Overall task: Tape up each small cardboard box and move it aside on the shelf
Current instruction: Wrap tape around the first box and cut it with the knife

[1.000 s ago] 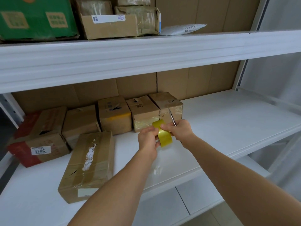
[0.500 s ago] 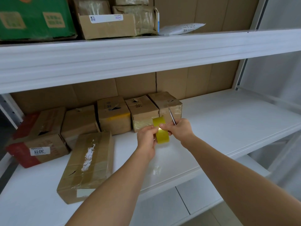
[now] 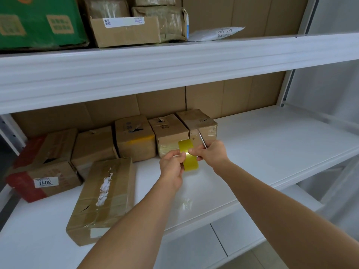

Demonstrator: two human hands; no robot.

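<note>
Small cardboard boxes (image 3: 169,135) line the white shelf (image 3: 272,144) against a cardboard back wall. Left hand (image 3: 172,167) fingers grip a yellow tape roll (image 3: 189,158); right hand (image 3: 210,154) fingers pinch its edge, holding scissors (image 3: 202,140).

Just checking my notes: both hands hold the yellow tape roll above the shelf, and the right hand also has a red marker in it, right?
Not quite. The head view shows a thin metal blade, probably scissors, in the right hand, not a red marker. The rest stands: the left hand and right hand hold the yellow tape roll above the shelf.
</note>
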